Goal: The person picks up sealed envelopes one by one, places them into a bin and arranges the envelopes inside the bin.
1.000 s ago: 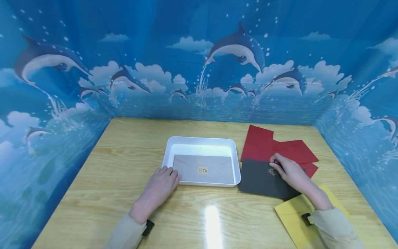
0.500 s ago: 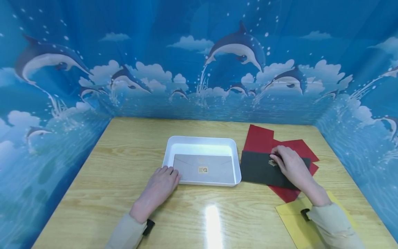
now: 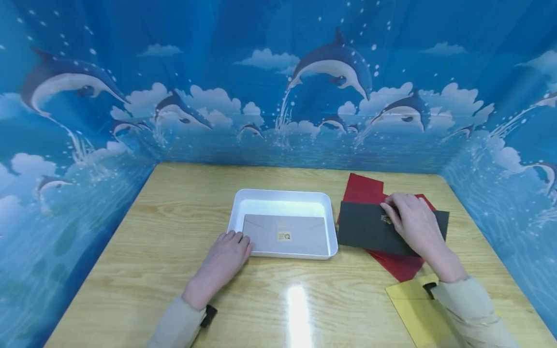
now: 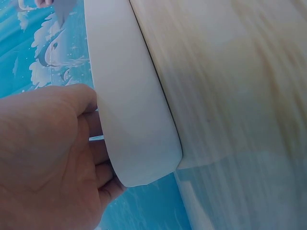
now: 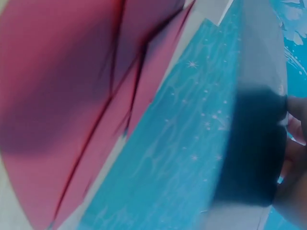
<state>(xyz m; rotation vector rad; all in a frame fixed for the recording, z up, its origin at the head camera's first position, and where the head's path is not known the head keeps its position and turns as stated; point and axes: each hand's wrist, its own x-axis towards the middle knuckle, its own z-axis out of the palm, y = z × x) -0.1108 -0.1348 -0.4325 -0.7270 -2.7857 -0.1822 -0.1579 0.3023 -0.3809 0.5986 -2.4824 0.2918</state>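
My left hand [image 3: 223, 263] grips the near left corner of a white tray [image 3: 283, 195]. The left wrist view shows the thumb of that hand [image 4: 45, 148] against the tray's outer wall [image 4: 129, 110], with the fingers bent at the rim. Inside the tray lies a grey envelope [image 3: 261, 234] with a small gold-and-white label. To the right, my right hand [image 3: 415, 227] pinches the upper edge of a black envelope [image 3: 363, 229] bearing a gold print. That envelope [image 5: 254, 148] hangs tilted over red envelopes [image 5: 53, 76] in the right wrist view, clear of them.
Several red envelopes [image 3: 364, 187] lie overlapping on the wooden table [image 3: 187, 203], right of the tray. A yellow envelope [image 3: 415, 311] is nearer the front, partly under the right sleeve [image 3: 467, 309]. A blue dolphin-print curtain [image 3: 261, 154] stands along the back and sides.
My right hand has moved up and slightly right in the head view, carrying the black envelope away from the yellow one. My left hand and the tray have stayed in place.
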